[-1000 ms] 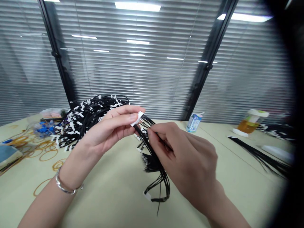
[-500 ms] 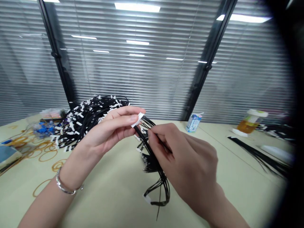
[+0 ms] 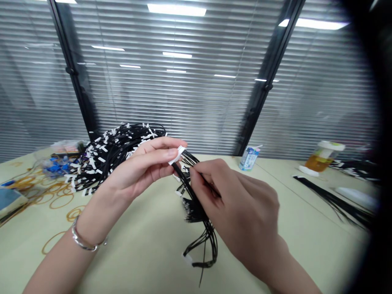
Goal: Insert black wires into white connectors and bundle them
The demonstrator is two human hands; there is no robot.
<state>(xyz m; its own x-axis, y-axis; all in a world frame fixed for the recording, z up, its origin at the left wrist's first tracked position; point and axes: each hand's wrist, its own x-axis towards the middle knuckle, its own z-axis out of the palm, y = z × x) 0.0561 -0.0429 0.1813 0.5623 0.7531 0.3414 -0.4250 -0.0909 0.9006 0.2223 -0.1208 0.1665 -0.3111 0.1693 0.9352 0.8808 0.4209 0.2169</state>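
Between the thumb and fingers of my left hand (image 3: 143,163) is a white plug connector (image 3: 177,155), its slotted end tilted up and right. Black wires (image 3: 183,175) run from it down toward my right hand (image 3: 235,208). The right thumb and forefinger pinch a thin black wire (image 3: 208,183) close to the connector; its tip is hidden by the fingers. Below, the harness loops (image 3: 214,249) downward, with a blurred white end piece (image 3: 187,258). Behind it lies a bunch of black wires with metal-looking tips (image 3: 191,210).
A big heap of black cables with white connectors (image 3: 113,151) lies at back left. Rubber bands (image 3: 58,192) and bagged blue parts (image 3: 58,165) are nearer left. A drink carton (image 3: 249,158), a jar of amber liquid (image 3: 321,159) and more black wires (image 3: 333,200) stand or lie right.
The right hand has shifted very slightly left with the pinched wire. The hanging loop has swung a little left and down. The left hand keeps its hold on the connector.
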